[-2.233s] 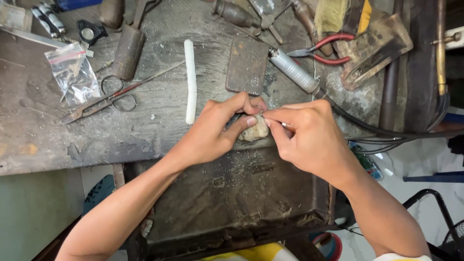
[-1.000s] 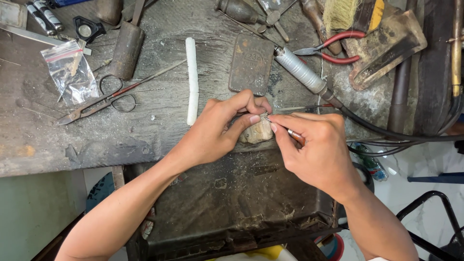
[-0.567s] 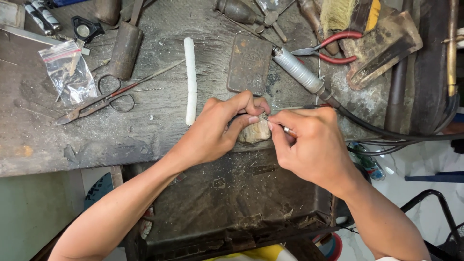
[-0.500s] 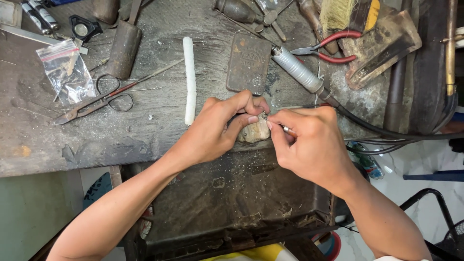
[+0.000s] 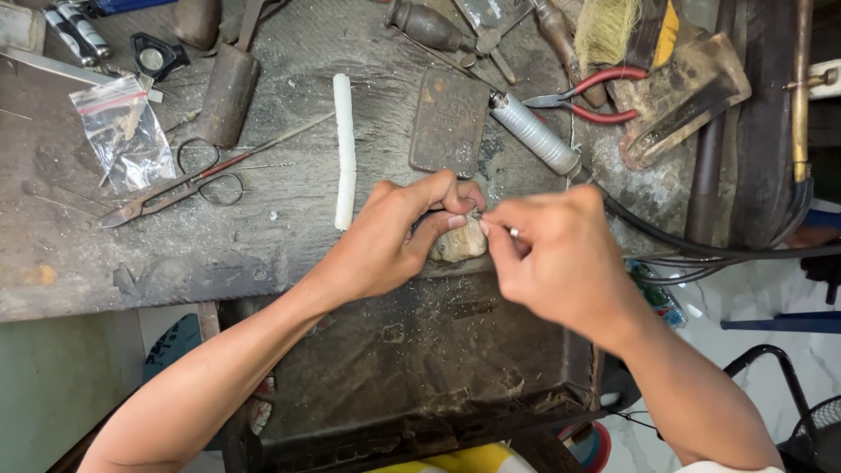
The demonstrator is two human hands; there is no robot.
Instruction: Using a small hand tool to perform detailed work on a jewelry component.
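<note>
While the left hand (image 5: 394, 241) pinches a pale lump (image 5: 457, 245), the right hand (image 5: 547, 258) grips a thin tool (image 5: 512, 233).

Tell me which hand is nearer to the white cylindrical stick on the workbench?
Left. The left hand lies just right of the white cylindrical stick; the right hand is farther right, beyond it.

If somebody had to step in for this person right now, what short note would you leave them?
Left hand: pinches a tiny piece, too small to make out, against the pale worn bench peg at the workbench edge.
Right hand: grips a thin metal tool, tip at that same spot.
Nearby: white stick left of the hands, shears farther left, dark metal block above, red-handled pliers upper right. A tray beneath is dusted with filings.
Done: cannot tell how far the piece is worked.
Left: probably more fine work at the peg.
</note>
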